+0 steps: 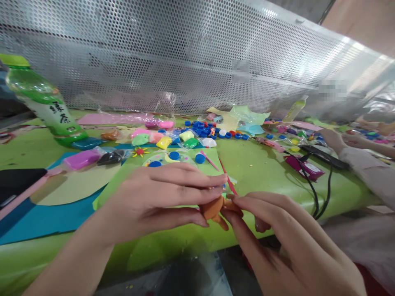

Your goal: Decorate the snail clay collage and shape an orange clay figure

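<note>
My left hand [160, 197] and my right hand [277, 230] meet over the near edge of the green table [265, 172]. Both pinch one small lump of orange clay [216, 209] between thumb and fingertips. The left hand's fingers stretch across the top of the lump; the right hand's fingertips press on it from the right. Just behind my hands lie a light green paper sheet [135, 168] with blue clay dots, a red stick [226, 179] and a pink stick [209, 160].
A green drink bottle [43, 102] stands at the far left. Bags of coloured clay [163, 139] and several blue bottle caps [200, 127] lie mid-table. A perforated metal screen [185, 53] backs the table. Another person's arm [364, 164], a black cable [311, 185] and a pink packet lie at right.
</note>
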`<action>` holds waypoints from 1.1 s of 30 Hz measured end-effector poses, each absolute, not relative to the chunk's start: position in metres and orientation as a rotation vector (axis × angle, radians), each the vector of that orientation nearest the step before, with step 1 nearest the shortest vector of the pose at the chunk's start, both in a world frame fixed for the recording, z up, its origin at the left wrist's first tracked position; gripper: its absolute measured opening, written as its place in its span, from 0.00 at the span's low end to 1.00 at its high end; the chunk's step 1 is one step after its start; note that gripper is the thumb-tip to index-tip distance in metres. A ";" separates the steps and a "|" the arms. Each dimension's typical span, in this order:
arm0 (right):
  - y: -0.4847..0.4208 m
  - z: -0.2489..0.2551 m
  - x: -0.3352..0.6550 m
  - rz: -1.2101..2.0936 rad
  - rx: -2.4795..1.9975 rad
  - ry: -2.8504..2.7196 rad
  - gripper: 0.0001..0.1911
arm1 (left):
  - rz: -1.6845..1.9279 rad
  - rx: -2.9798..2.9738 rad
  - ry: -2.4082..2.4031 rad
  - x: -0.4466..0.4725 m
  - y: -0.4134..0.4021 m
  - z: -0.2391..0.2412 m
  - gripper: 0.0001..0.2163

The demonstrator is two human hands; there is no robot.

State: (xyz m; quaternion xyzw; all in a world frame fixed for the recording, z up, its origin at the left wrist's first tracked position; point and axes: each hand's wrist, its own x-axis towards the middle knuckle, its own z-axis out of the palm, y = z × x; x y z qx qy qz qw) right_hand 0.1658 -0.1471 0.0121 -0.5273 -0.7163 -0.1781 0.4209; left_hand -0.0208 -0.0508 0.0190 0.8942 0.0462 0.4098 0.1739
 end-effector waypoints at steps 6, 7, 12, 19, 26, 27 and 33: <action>-0.146 0.015 0.173 -0.498 -1.226 -1.992 0.06 | 1.161 2.545 0.189 -0.021 -0.052 0.020 0.16; -0.146 0.014 0.172 -0.501 -1.239 -1.967 0.06 | 1.160 2.545 0.188 -0.021 -0.053 0.020 0.16; -0.147 0.010 0.165 -0.497 -1.301 -1.808 0.06 | 1.145 2.560 0.183 -0.021 -0.053 0.021 0.15; -0.146 0.007 0.166 -0.441 -1.298 -1.798 0.07 | 1.134 2.593 0.221 -0.023 -0.052 0.021 0.18; -0.150 -0.003 0.167 -0.393 -1.339 -1.766 0.10 | 1.169 2.607 0.265 -0.021 -0.053 0.024 0.13; -0.150 -0.003 0.167 -0.389 -1.334 -1.766 0.10 | 1.178 2.607 0.265 -0.021 -0.053 0.024 0.12; -0.150 -0.005 0.166 -0.344 -1.303 -1.760 0.09 | 1.228 2.640 0.219 -0.020 -0.052 0.025 0.12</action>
